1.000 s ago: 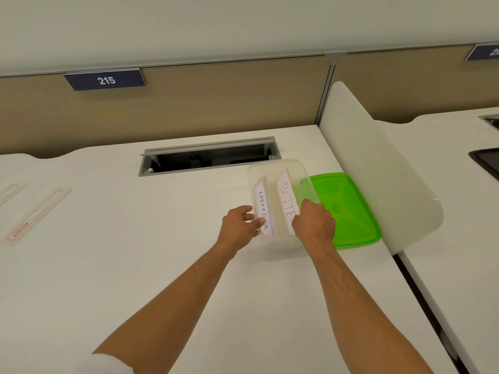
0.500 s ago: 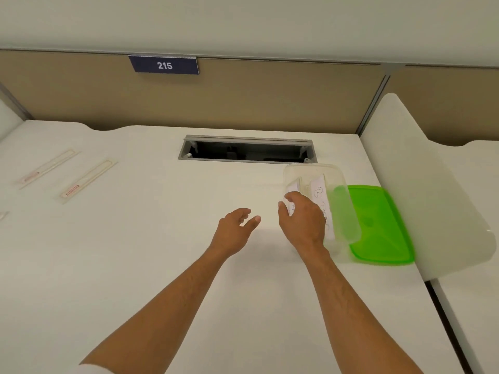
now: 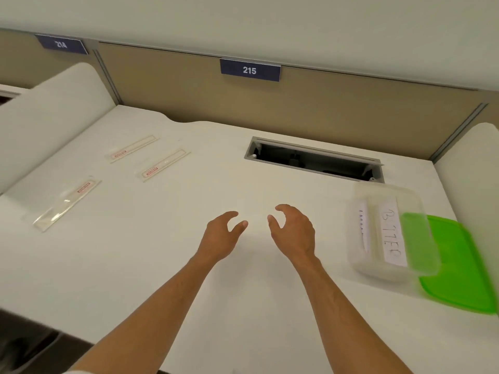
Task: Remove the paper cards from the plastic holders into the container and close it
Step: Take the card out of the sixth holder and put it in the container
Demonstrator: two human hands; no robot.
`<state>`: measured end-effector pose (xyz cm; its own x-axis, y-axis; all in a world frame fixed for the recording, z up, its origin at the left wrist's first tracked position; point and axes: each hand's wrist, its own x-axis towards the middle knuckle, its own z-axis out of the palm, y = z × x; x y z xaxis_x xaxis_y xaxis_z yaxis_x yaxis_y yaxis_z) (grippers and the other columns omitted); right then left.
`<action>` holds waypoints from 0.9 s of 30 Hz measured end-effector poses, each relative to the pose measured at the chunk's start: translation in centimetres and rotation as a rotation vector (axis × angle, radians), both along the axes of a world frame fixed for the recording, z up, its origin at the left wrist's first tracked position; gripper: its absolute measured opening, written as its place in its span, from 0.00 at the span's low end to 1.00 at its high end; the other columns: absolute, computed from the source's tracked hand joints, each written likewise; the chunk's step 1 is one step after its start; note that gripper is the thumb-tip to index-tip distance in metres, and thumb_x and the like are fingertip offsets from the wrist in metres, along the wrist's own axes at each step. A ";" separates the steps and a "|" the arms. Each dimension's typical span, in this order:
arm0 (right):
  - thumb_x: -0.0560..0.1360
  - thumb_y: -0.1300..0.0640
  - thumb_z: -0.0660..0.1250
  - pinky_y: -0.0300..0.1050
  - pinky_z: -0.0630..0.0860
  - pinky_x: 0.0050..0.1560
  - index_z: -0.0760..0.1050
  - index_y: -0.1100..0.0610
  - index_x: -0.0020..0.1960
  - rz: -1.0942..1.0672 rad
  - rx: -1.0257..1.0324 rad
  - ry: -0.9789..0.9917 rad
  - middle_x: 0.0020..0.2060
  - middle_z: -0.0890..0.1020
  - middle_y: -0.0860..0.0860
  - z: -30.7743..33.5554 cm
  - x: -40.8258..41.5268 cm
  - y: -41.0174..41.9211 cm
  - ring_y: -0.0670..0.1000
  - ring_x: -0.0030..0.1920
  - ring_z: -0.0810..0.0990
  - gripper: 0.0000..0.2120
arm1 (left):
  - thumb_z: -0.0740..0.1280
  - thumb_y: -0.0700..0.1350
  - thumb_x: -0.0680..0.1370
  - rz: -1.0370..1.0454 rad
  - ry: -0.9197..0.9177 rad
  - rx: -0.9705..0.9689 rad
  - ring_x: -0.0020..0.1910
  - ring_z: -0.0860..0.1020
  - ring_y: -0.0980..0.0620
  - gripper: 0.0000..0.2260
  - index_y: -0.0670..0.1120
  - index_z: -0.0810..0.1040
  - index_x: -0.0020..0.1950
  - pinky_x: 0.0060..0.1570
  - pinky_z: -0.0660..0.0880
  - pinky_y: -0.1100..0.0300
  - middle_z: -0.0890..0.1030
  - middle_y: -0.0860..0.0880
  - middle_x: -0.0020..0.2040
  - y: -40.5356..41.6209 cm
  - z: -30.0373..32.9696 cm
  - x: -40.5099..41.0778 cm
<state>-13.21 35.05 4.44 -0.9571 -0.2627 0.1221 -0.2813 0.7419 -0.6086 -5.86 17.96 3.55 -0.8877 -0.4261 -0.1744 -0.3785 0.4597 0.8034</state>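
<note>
Both hands had come off the container (image 3: 388, 230) and hovered over the desk (image 3: 189, 265): left hand (image 3: 220, 234) and right hand (image 3: 293, 230) loosely curled, holding nothing. The container sat right of the right hand, two paper cards (image 3: 391, 233) lying lengthwise inside, long axes running away from the person. Three plastic holders (image 3: 66, 203) lay well left of the left hand, probably next; whether they held cards couldn't be told. The green lid (image 3: 459, 265) waited beside the container.

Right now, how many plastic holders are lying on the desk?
3, all far left: one holder nearest the partition, one holder beside it, one holder closest to the near edge. None seems hidden.
</note>
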 end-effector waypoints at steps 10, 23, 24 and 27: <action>0.79 0.46 0.62 0.45 0.63 0.70 0.70 0.52 0.71 0.151 0.056 -0.055 0.72 0.71 0.47 -2.0 2.2 -9.4 0.47 0.74 0.64 0.22 | 0.66 0.57 0.79 0.108 -0.050 -0.076 0.71 0.71 0.50 0.24 0.47 0.73 0.71 0.66 0.64 0.61 0.74 0.49 0.71 -9.1 -1.3 4.8; 0.79 0.42 0.60 0.46 0.58 0.73 0.61 0.53 0.76 0.269 0.094 -0.116 0.77 0.61 0.48 -5.1 4.0 -20.4 0.47 0.77 0.56 0.29 | 0.67 0.54 0.79 0.211 -0.066 -0.144 0.70 0.71 0.49 0.21 0.46 0.74 0.69 0.68 0.66 0.56 0.75 0.49 0.70 -21.2 -3.7 9.4; 0.79 0.41 0.59 0.46 0.57 0.74 0.60 0.54 0.77 0.274 0.107 -0.119 0.77 0.60 0.49 -5.5 4.1 -21.0 0.47 0.77 0.55 0.30 | 0.67 0.54 0.79 0.216 -0.067 -0.160 0.70 0.71 0.49 0.21 0.46 0.74 0.69 0.69 0.66 0.55 0.74 0.49 0.70 -22.2 -4.0 9.5; 0.79 0.40 0.58 0.46 0.55 0.75 0.58 0.54 0.77 0.293 0.156 -0.135 0.78 0.58 0.49 -6.6 4.0 -22.4 0.47 0.78 0.52 0.31 | 0.67 0.53 0.79 0.222 -0.072 -0.189 0.70 0.71 0.48 0.20 0.46 0.74 0.69 0.70 0.66 0.52 0.74 0.48 0.70 -24.8 -4.5 9.6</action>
<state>-9.25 12.64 -2.13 -0.8432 -0.5339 -0.0631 -0.4208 0.7285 -0.5406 3.74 -6.83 -0.95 -0.7571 -0.6397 -0.1326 -0.5397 0.4982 0.6786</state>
